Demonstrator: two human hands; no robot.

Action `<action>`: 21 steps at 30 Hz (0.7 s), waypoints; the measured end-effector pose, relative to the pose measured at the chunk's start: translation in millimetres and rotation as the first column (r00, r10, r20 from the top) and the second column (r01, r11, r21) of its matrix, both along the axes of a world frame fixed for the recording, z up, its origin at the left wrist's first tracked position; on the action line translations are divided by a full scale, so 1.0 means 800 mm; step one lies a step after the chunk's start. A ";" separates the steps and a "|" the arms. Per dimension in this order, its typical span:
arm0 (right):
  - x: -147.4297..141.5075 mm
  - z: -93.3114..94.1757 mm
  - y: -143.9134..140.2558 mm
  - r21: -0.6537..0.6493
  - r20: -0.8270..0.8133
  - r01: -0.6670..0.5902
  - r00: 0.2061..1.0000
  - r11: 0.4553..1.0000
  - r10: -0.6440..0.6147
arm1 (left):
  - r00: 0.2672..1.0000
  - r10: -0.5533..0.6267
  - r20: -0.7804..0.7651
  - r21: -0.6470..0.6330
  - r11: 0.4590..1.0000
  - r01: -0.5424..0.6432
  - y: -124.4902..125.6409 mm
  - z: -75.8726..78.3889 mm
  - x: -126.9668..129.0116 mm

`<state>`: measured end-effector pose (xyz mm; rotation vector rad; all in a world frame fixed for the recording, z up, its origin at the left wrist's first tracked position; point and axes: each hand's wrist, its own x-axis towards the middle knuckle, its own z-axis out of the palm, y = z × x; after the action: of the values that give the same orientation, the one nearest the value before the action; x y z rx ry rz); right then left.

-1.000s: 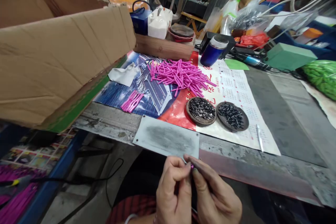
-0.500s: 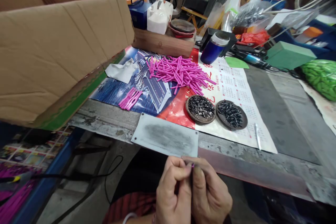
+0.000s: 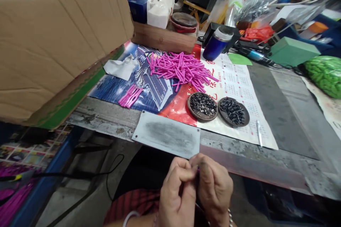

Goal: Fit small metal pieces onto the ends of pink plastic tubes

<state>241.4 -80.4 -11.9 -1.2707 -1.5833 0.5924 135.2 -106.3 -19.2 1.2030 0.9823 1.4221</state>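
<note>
My left hand point(image 3: 177, 188) and my right hand point(image 3: 214, 186) press together just off the table's front edge. Both are closed, thumbs and fingertips meeting in a pinch. Between them shows a tiny bit of a purple piece point(image 3: 198, 170); the fingers hide the rest of it. Beyond my hands lies a grey metal plate point(image 3: 166, 133) with a dark, worn middle. Further back is a loose pile of magenta sticks point(image 3: 183, 69), and a smaller bunch of magenta forked pieces point(image 3: 130, 96) lies to its left.
Two round dishes hold small dark metal parts: the left dish point(image 3: 189, 108) and the right dish point(image 3: 246, 122). A white pen-like tool point(image 3: 259, 133) lies to their right. A big cardboard box point(image 3: 66, 49) stands at left, a blue cup point(image 3: 215, 46) at the back.
Objects on the table appear slightly higher in the view. My hands stay pressed together with a small shift of the fingers, and less of the purple piece shows.
</note>
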 end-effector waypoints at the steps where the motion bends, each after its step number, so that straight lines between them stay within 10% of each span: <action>1: -0.001 0.002 0.000 -0.058 -0.025 -0.024 0.999 0.998 0.023 | 1.000 -0.001 0.007 -0.016 1.000 0.001 0.000 0.000 0.000; 21: -0.002 0.013 -0.013 -0.223 -0.180 -0.076 0.983 0.972 0.035 | 0.993 0.104 -0.057 0.118 0.988 -0.097 0.006 -0.030 0.007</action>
<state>239.8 -90.6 -1.4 -1.3064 -1.4380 0.9200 140.5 -101.7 -43.2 1.3047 1.0279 1.5460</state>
